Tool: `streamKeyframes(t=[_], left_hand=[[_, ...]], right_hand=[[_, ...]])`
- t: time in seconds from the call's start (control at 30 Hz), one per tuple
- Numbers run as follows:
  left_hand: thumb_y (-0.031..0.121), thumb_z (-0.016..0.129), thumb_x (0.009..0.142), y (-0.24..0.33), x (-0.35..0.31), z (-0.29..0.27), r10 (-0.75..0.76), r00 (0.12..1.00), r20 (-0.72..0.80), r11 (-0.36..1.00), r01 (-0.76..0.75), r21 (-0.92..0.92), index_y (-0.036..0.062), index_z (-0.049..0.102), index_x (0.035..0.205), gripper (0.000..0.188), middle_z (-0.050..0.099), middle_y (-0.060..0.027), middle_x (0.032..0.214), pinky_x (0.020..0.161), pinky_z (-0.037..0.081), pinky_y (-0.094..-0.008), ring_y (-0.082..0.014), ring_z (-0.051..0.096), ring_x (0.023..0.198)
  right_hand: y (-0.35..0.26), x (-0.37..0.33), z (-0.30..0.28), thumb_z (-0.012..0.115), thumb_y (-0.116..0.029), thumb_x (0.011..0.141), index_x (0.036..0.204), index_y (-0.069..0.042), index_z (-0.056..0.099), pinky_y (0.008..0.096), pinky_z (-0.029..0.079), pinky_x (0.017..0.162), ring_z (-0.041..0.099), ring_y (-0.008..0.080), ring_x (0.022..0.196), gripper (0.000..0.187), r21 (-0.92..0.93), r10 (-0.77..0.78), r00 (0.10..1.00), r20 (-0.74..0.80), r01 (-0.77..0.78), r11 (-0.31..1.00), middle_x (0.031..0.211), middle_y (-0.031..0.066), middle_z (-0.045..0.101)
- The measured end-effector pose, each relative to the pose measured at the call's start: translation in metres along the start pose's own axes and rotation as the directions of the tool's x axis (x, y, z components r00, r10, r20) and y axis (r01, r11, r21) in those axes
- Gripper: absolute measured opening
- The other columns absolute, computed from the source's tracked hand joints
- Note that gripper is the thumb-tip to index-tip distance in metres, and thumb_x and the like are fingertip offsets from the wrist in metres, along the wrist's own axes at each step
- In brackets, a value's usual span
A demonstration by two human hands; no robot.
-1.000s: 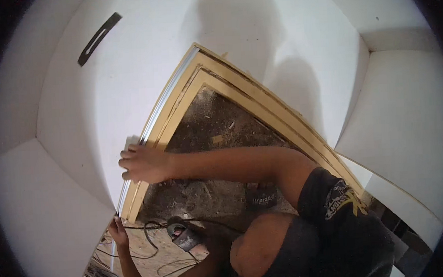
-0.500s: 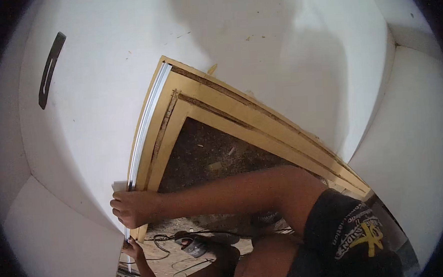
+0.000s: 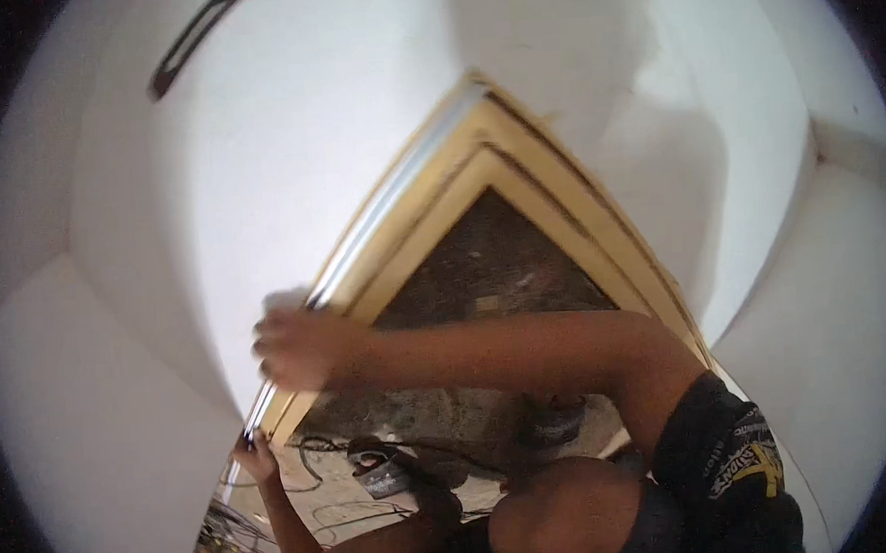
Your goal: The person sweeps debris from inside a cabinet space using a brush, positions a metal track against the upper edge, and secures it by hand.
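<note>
A pale yellow wooden frame with dark grooves stands with its corner pointing away from me. Along its left side runs a long silver metal strip. My right hand, slightly blurred, is closed over the strip and the frame's outer edge about midway down; a small dark piece shows beside it. What lies under that palm is hidden. Lower down, my left hand pinches the strip near its lower end, thumb against it. My right forearm crosses the frame's opening.
White surfaces surround the frame, with a dark slotted bar at upper left. Below are a sandalled foot, loose cables on a dusty floor, and a cluttered pile at lower left. Dark dirty ground shows through the frame.
The view has turned, so the frame's corner now sits further right and the slotted bar higher. Both hands appear higher in view, still on the strip.
</note>
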State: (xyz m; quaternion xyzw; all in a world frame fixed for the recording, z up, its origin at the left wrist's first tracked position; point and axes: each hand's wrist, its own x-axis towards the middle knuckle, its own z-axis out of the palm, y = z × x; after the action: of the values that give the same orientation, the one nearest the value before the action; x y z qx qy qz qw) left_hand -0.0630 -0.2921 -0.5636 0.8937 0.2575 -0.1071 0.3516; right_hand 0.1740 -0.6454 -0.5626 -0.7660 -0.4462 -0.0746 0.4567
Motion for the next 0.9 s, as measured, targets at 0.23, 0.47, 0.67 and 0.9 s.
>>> streamKeyframes(t=[0.23, 0.47, 0.67, 0.9], left_hand=[[0.031, 0.063, 0.088, 0.096, 0.019, -0.007, -0.025, 0.974, 0.226, 0.997, 0.009, 0.072, -0.0019, 0.060, 0.098, 0.035, 0.064, -0.0089, 0.084, 0.069, 0.048, -0.0318, -0.0177, 0.060, 0.077], [0.039, 0.064, 0.085, 0.131, 0.017, 0.002, -0.049, 0.989, 0.139, 0.970, 0.080, -0.229, 0.0012, 0.065, 0.101, 0.041, 0.063, -0.0082, 0.078, 0.070, 0.048, -0.0359, -0.0170, 0.061, 0.077], [0.049, 0.065, 0.078, 0.121, 0.009, -0.002, 0.094, 0.979, -0.182, 0.974, -0.052, 0.219, 0.0068, 0.064, 0.105, 0.050, 0.066, -0.0135, 0.087, 0.080, 0.045, -0.0433, -0.0285, 0.062, 0.086], [0.049, 0.059, 0.077, 0.128, 0.012, 0.019, 0.014, 0.979, -0.204, 0.987, 0.019, 0.161, 0.0089, 0.065, 0.102, 0.047, 0.058, -0.0163, 0.112, 0.098, 0.030, -0.0547, -0.0317, 0.049, 0.112]], right_hand=[[-0.008, 0.021, -0.028, 0.065, -0.020, 0.079, 0.092, -0.005, 0.062, 0.0399, 0.041, 0.089, 0.049, 0.0281, 0.104, 0.020, 0.082, 0.082, 0.922, 0.379, -0.122, 0.989, 0.101, 0.0111, 0.053], [-0.004, 0.069, -0.085, 0.064, -0.032, 0.083, 0.112, -0.004, 0.057, 0.0502, 0.030, 0.099, 0.040, 0.0331, 0.118, 0.041, -0.417, 0.272, 0.961, -0.048, -0.266, 0.869, 0.122, 0.0168, 0.046], [0.036, 0.127, -0.055, 0.062, -0.024, 0.082, 0.125, 0.000, 0.046, 0.0511, 0.028, 0.102, 0.037, 0.0380, 0.124, 0.052, -0.708, 0.175, 0.952, -0.251, -0.304, 0.638, 0.132, 0.0240, 0.040], [0.236, 0.160, -0.120, 0.046, -0.038, 0.094, 0.135, -0.007, 0.042, 0.0477, 0.026, 0.106, 0.038, 0.0360, 0.127, 0.052, -0.799, 0.391, 0.918, 0.068, -0.185, 0.573, 0.133, 0.0175, 0.046]])
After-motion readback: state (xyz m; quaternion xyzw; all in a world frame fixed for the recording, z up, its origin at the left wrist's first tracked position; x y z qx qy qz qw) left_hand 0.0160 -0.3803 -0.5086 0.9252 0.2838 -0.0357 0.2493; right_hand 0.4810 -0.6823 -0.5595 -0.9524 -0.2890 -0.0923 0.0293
